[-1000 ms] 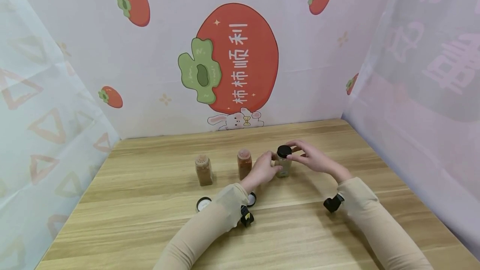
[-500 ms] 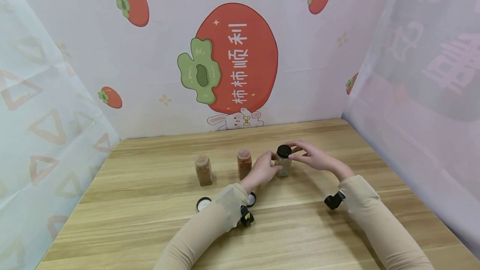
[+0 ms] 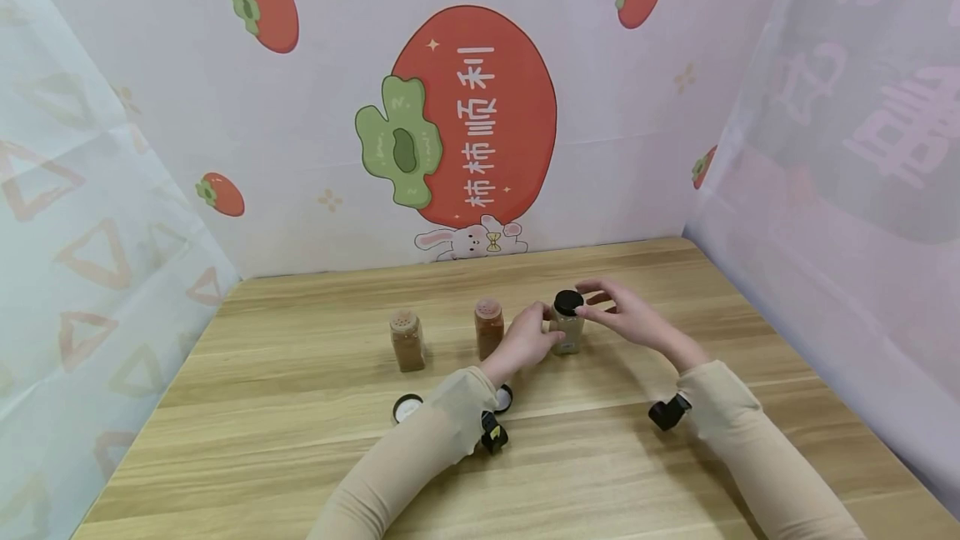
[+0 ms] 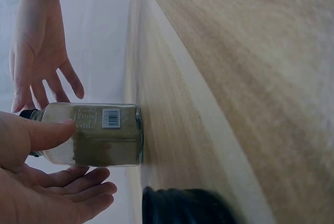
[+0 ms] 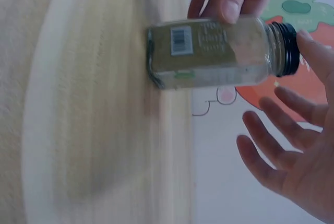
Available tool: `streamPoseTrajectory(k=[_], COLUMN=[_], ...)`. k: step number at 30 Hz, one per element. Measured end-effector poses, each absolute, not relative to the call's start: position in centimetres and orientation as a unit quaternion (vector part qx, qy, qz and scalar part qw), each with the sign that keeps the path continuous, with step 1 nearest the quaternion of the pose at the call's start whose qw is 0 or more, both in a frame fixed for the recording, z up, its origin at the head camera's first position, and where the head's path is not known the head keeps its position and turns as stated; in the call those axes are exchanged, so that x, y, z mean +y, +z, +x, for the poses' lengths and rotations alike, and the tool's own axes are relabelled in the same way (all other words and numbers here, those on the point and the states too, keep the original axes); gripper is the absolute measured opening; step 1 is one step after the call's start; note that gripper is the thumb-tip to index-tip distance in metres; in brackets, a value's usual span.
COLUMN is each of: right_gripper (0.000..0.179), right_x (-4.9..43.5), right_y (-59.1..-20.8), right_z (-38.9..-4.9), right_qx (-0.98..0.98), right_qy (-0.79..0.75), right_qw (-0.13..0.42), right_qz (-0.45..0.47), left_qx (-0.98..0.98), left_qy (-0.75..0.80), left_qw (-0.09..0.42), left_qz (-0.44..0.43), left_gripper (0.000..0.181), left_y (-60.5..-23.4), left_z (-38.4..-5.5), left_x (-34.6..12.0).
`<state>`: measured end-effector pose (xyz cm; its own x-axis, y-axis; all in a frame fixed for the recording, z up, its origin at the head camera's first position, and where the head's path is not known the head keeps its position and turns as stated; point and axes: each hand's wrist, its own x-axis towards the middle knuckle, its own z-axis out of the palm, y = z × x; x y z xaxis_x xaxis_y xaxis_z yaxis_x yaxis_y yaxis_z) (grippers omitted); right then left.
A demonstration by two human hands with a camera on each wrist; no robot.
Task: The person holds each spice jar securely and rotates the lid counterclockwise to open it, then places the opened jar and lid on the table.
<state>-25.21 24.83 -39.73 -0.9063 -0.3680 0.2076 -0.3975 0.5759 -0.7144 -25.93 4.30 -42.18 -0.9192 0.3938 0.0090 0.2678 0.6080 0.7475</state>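
Note:
A glass spice jar (image 3: 568, 338) with greenish-brown powder and a black lid (image 3: 568, 302) stands upright on the table. My left hand (image 3: 525, 338) holds its body from the left, thumb (image 4: 49, 132) against the glass. At the right side of the lid is my right hand (image 3: 632, 319); its thumb tip touches or nearly touches the lid's edge, while the other fingers (image 5: 267, 135) spread apart from it in the right wrist view. The lid sits on the jar's threaded neck (image 5: 276, 49), with some thread showing.
Two lidless shakers with perforated tops, one brown (image 3: 408, 342) and one reddish (image 3: 489, 328), stand left of the jar. Two black caps, one (image 3: 408, 409) left and one (image 3: 503, 397) partly behind the left sleeve, lie nearer. Printed cloth walls (image 3: 322, 232) border the wooden table (image 3: 300, 440).
My right hand's fingers have spread and eased slightly back from the lid. The left hand keeps its hold on the spice jar, which has not visibly moved.

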Motion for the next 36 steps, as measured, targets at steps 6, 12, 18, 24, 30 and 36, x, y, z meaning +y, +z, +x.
streamPoseTrajectory(k=[6, 12, 18, 24, 30, 36], right_gripper=[0.052, 0.046, 0.042, 0.041, 0.041, 0.042], right_x=[23.9, 23.2, 23.3, 24.0, 24.5, 24.6], right_y=[-40.2, -40.0, -39.7, -39.2, -38.8, -38.6], right_z=[-25.1, -24.7, -24.7, -25.0, -25.3, -25.2], right_qx=[-0.908, -0.911, -0.908, -0.902, -0.898, -0.902], right_qy=[0.370, 0.353, 0.348, 0.354, 0.354, 0.342], right_qw=[0.075, 0.115, 0.107, 0.060, 0.025, 0.014], right_qz=[0.182, 0.180, 0.208, 0.241, 0.261, 0.262], left_qx=[0.891, 0.893, 0.893, 0.895, 0.895, 0.896], left_qy=[0.405, 0.401, 0.401, 0.397, 0.395, 0.393], left_qw=[0.078, 0.078, 0.075, 0.078, 0.075, 0.077], left_qz=[0.190, 0.187, 0.189, 0.189, 0.191, 0.192], left_gripper=[0.041, 0.042, 0.041, 0.041, 0.041, 0.041], left_y=[-42.1, -42.0, -42.0, -41.9, -42.0, -42.1], left_z=[-26.0, -25.9, -25.9, -25.9, -26.0, -26.0], left_x=[4.3, 4.3, 4.3, 4.3, 4.3, 4.3])
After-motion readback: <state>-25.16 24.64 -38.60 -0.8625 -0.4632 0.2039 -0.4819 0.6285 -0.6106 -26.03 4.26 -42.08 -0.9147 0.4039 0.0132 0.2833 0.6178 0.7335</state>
